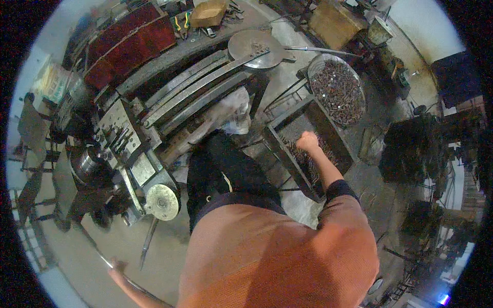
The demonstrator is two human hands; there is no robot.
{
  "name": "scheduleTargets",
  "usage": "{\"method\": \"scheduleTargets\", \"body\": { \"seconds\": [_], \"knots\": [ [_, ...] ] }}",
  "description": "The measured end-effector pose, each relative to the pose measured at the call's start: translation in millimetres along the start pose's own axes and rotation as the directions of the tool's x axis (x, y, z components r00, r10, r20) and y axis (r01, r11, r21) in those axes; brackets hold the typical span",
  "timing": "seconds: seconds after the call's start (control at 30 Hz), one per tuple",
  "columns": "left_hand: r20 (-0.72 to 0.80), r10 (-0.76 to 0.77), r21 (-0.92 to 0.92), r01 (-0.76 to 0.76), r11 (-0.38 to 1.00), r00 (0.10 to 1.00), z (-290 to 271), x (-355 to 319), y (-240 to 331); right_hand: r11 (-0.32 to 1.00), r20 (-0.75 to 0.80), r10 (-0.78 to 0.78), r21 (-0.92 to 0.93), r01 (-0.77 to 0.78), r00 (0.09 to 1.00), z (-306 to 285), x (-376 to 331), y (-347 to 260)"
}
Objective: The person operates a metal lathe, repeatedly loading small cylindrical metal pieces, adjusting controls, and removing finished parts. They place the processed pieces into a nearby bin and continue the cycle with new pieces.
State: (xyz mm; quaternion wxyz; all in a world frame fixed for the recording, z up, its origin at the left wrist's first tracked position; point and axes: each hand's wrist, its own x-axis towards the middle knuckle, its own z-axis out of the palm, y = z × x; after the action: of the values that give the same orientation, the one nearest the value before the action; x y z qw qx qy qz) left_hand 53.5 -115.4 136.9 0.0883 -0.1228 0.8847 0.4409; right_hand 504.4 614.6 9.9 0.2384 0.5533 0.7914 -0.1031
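Where right hand point(308, 140) reaches: metal parts point(308, 159) beneath.

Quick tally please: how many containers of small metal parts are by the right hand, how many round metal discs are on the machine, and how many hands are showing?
Containers of small metal parts: 2, the round pan and the rectangular bin
Round metal discs: 2, disc at the top and handwheel
Hands: 2, right hand and left hand
Total: 6

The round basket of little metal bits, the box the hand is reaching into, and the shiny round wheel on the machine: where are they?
Round basket point(314, 77): head view, on its left rim.
Box point(277, 141): head view, on its near wall.
Round wheel point(163, 202): head view, on its flat face.
Right hand point(307, 141): head view, on the fist.
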Motion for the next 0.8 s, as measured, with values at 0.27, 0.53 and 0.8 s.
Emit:
{"method": "scheduleTargets", "body": {
  "seconds": [0.27, 0.53, 0.8],
  "knots": [
    [0.044, 0.385, 0.840, -0.243, 0.486, 0.922, 18, -69, 122, 0.611, -0.745, -0.181, 0.426, 0.667, 0.642, -61, -54, -17],
    [0.373, 0.793, 0.089, -0.869, 0.487, 0.482, 162, -146, 275, -0.037, -0.879, -0.462, 0.151, 0.988, 0.117, -158, -135, -186],
    [0.497, 0.821, -0.367, -0.789, 0.493, 0.282, 243, -189, 305, -0.358, -0.831, -0.555, 0.200, 0.912, -0.036, -184, -185, -253]
  ]
}}
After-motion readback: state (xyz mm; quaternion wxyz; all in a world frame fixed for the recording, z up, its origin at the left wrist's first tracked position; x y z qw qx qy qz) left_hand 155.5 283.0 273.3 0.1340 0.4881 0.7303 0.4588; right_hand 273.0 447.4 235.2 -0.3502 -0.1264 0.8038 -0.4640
